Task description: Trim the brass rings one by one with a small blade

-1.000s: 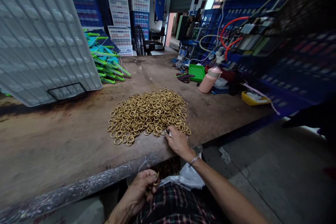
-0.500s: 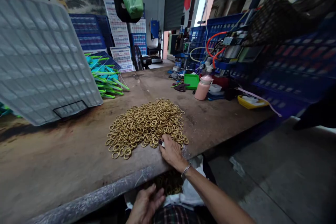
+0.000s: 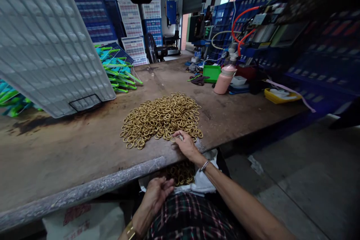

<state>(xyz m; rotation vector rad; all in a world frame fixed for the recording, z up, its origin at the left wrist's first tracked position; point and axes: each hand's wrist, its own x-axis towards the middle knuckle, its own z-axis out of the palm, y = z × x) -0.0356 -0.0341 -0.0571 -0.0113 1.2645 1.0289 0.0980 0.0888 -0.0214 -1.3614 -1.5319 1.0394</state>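
A pile of gold-coloured metal rings (image 3: 163,116) lies on the worktable. At its front edge my right hand (image 3: 187,146) has thumb and fingertips closed on a single ring (image 3: 172,139). Something small and pale shows at the fingers of this hand; I cannot make out what it is. Below the table edge, a white bag (image 3: 206,183) in front of my lap holds more rings (image 3: 181,174). Beside the bag's opening, my left hand (image 3: 157,193) is half curled with its fingers apart, and nothing shows in it.
A grey plastic crate (image 3: 56,45) stands tilted at the left, with green and blue hangers (image 3: 120,71) behind it. Toward the right are a pink bottle (image 3: 225,79), a green tray (image 3: 211,74) and a yellow tray (image 3: 281,96). The worktable's front edge (image 3: 112,184) runs before me.
The camera view has shifted, so the table appears higher and more of my lap shows. My right hand stays at the pile's front edge; my left stays by the bag.
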